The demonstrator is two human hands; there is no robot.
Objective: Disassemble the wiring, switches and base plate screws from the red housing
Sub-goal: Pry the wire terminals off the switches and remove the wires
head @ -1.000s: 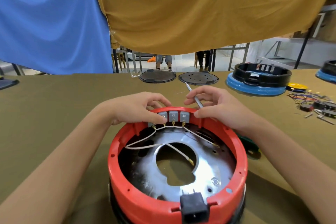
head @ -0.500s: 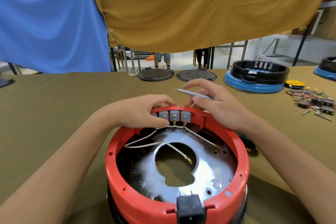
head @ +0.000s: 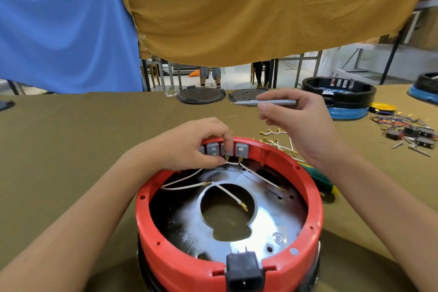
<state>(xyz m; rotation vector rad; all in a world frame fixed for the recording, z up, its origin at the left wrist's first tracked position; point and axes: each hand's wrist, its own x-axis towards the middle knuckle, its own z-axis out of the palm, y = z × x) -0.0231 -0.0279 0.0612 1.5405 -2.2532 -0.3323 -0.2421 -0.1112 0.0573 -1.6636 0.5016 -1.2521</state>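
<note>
At frame centre, the left hand pinches a white wire terminal under grey switches on the round red plastic housing. Upper right, the right hand's grip holds a thin grey metal tool.

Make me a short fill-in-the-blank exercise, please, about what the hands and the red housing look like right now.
1. The right hand holds a thin grey tool lifted ____ the red housing.
2. The left hand pinches a ____ wire at the grey switches.
3. The black power socket sits at the housing's ____ rim.
4. Behind the right hand lies a screwdriver with a ____ handle.

Missing words: above; white; near; green
</note>
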